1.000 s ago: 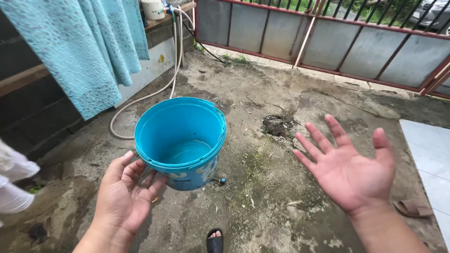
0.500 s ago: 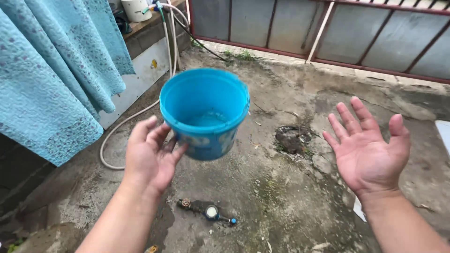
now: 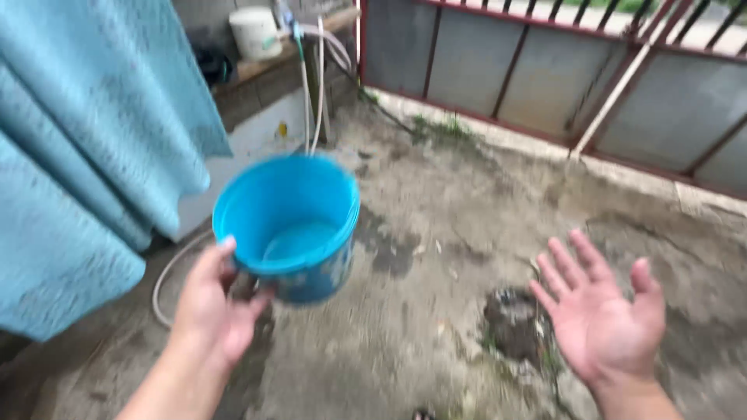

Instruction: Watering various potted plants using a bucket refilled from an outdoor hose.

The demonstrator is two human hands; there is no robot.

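A person's left hand [image 3: 214, 307] grips a blue bucket [image 3: 289, 225] with a little water, carried above the wet concrete yard [image 3: 467, 233] near a hanging teal towel [image 3: 85, 155], while the right hand [image 3: 607, 319] hovers open and empty, palm up, beside it.

A smooth, slightly glossy blue plastic bucket [image 3: 289, 225]. A nubby turquoise terry cloth [image 3: 85, 148] hangs (matt, towel-like). The concrete floor [image 3: 467, 233] looks rough and stained. A painted metal gate [image 3: 560, 70], dull grey panels, reddish frame.
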